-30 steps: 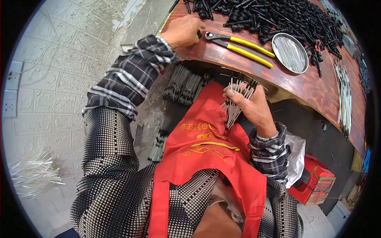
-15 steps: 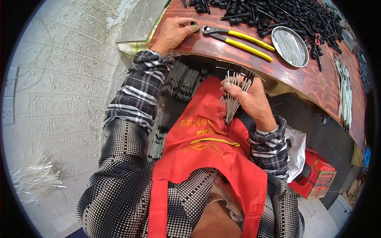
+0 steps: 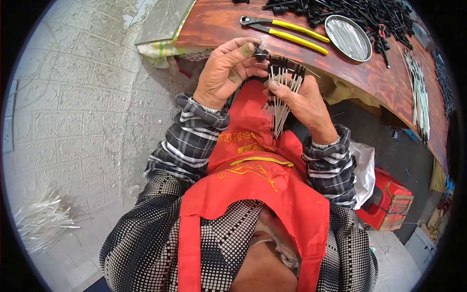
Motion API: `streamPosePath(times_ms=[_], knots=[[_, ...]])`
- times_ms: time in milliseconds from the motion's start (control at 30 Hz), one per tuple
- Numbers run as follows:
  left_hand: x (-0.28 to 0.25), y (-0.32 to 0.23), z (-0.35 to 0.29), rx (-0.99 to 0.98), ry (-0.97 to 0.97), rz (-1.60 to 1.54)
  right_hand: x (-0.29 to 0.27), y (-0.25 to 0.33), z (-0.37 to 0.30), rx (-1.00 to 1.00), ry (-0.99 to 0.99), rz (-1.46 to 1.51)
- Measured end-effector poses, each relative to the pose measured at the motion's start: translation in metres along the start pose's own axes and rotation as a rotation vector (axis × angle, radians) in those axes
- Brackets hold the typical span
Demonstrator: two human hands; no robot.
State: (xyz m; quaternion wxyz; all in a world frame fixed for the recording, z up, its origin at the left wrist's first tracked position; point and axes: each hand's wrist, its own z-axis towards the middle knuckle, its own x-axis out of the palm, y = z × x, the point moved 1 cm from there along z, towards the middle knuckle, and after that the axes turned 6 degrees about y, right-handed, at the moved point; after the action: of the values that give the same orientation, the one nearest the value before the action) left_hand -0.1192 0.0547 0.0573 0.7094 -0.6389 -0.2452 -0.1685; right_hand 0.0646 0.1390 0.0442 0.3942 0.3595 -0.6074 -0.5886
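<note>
My left hand (image 3: pixel 219 73) pinches a small black plastic fitting (image 3: pixel 261 52) between thumb and fingers. It is held just left of the top of a bundle of thin white sticks with black ends (image 3: pixel 281 102). My right hand (image 3: pixel 311 107) grips that bundle over my red apron (image 3: pixel 243 190), thumb across the front, black tips fanned upward. Whether the fitting touches one of the sticks I cannot tell. Beyond both hands, pincers with yellow handles (image 3: pixel 299 41) lie on the brown wooden table (image 3: pixel 209 24).
A round metal tin (image 3: pixel 359 60) of thin clear strips stands right of the pincers. Black plastic parts (image 3: pixel 340 14) are heaped at the back. More pale sticks (image 3: pixel 418 97) lie at the table's right edge. A grey slab (image 3: pixel 163 22) covers the left corner. A red box (image 3: pixel 384 199) sits lower right.
My left hand has come off the table edge, moving right and toward me to the bundle with the black fitting. My right hand still holds the sticks. The whole view has shifted slightly.
</note>
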Motion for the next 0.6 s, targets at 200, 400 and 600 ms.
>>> streamPosePath(times_ms=[200,400,600], knots=[[0.01,-0.002,0.001,0.042,0.041,-0.189,0.0,0.016,-0.003,-0.027,0.002,0.001],[0.013,-0.003,0.0,0.097,0.095,-0.145,0.005,0.023,-0.003,-0.029,-0.021,-0.029],[0.012,-0.004,0.0,0.089,0.078,-0.127,0.007,0.024,-0.002,-0.039,-0.024,-0.056]])
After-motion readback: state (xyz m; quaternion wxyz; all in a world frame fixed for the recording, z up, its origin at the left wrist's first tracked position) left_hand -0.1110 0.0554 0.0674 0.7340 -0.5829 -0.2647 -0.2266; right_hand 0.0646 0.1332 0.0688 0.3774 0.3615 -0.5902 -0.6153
